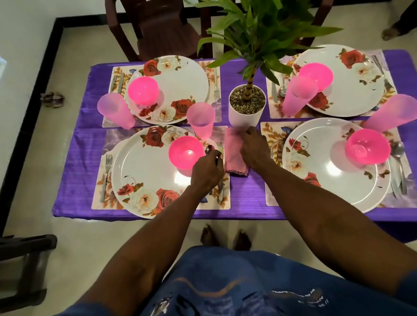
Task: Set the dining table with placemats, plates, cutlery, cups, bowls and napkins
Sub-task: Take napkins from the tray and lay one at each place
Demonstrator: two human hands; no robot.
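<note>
A folded pink napkin (233,153) lies on the purple tablecloth (248,194) between the two near placemats. My right hand (254,148) rests flat on the napkin's right side, fingers toward the white plant pot. My left hand (207,174) is closed around a spoon (210,149) at the right edge of the near left plate (143,173). A knife (220,189) lies under that hand on the placemat (225,201). Each of the four floral plates carries a pink bowl (186,152), with a pink cup (201,119) close by.
A white pot (247,114) with a leafy plant stands at the table's middle, just beyond the napkin. Forks, knives and spoons lie beside the other plates. Brown chairs (158,23) stand at the far side, another at my left. My bare feet show below the table edge.
</note>
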